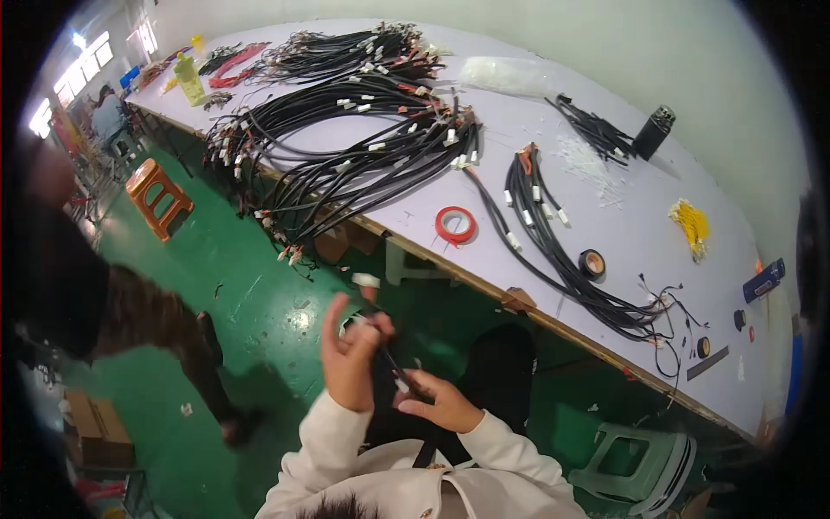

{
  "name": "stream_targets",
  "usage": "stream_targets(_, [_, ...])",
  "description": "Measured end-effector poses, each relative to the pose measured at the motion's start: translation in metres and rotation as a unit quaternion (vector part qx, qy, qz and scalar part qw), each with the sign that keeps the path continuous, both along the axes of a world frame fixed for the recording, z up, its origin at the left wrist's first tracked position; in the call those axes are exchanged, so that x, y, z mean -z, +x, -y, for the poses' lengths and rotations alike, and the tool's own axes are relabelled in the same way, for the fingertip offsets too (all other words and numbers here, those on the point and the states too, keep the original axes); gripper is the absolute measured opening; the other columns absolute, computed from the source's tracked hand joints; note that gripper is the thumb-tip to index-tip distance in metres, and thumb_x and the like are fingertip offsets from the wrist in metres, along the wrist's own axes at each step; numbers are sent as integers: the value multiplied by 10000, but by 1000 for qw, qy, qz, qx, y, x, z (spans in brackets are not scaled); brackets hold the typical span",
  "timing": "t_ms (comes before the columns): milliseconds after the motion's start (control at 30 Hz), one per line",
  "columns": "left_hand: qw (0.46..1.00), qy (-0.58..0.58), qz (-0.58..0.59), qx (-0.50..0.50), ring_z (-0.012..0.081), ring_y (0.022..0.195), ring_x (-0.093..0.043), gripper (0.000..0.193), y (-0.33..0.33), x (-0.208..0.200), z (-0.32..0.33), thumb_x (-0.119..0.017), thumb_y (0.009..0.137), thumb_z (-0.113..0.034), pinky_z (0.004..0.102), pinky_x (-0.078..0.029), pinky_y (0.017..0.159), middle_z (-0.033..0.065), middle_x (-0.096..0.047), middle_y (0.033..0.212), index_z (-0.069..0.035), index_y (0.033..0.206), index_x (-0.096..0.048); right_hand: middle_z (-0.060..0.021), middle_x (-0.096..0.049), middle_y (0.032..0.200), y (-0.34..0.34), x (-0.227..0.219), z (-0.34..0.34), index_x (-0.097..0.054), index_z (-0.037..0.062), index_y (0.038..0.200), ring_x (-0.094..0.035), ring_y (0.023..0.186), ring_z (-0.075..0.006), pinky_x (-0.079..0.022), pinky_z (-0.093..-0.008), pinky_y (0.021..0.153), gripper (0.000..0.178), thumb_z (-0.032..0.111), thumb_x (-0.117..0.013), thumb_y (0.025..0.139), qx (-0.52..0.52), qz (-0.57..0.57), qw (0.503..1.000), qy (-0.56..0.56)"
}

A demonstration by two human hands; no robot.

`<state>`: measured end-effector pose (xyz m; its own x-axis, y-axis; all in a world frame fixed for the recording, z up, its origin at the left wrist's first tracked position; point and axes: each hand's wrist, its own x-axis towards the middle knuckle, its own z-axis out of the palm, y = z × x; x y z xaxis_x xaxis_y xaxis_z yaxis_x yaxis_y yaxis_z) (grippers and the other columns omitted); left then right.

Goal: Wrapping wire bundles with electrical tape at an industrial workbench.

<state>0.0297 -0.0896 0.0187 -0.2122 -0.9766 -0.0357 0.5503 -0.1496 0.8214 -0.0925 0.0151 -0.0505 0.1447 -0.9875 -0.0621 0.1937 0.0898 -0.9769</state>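
Observation:
In front of my body, off the table's near edge, I hold a short black cable (391,358). My left hand (349,368) pinches its upper part between thumb and fingers, with the index finger raised. A white connector (366,280) shows at the top, just beyond the left fingertips. My right hand (443,405) closes its thumb and fingers round the lower end, beside a small white tag (402,386). The left fingers are slightly blurred and cover part of the cable.
Large bundles of black cables (346,104) lie across the table (415,233), some hanging over its edge. Red tape (456,225), black tape (592,263) and yellow wires (690,227) sit there too. A person (147,320) stands at left near an orange stool (159,197); a grey-green stool (635,467) is at right.

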Motion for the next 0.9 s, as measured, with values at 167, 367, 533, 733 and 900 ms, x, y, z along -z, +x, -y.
stream_targets(167, [984,53,52,-159,133,811,-594,638,34,-6,34,-629,826,-68,225,-436,677,121,-637,1025,-91,1371,-297,-85,-641,794,-48,-49,-1,-650,5,997,-613,743,-168,-487,-281,691,229,72,-638,779,185,-280,938,-90])
stream_targets(367, [965,85,70,-236,90,781,-570,655,79,28,57,-679,806,-101,202,-412,609,100,-639,1035,-83,1355,-322,-66,-599,698,-105,-76,-39,-664,-2,913,-548,612,-132,-411,-253,561,194,83,-670,739,190,-370,908,-49])
stream_targets(533, [846,79,524,-68,125,615,-591,435,198,105,52,-655,836,-153,216,-434,512,80,-639,839,-41,1226,-497,-66,-535,628,-107,-91,-54,-681,58,895,-491,522,-191,-383,-292,483,196,149,-728,728,182,-425,883,-86])
stream_targets(733, [695,-505,510,46,256,786,-633,335,80,28,21,-570,885,-216,333,-484,747,117,-656,843,-7,1148,-559,-50,-592,717,-50,-83,-21,-659,99,938,-595,597,-223,-462,-307,487,237,274,-668,779,114,-492,840,-198])
stream_targets(900, [770,-253,357,465,203,675,-585,206,11,5,-17,-517,911,-115,294,-461,640,113,-599,741,23,1049,-580,-63,-570,706,-66,-95,-25,-649,87,977,-562,600,-236,-452,-303,541,242,193,-684,763,158,-416,876,-187])
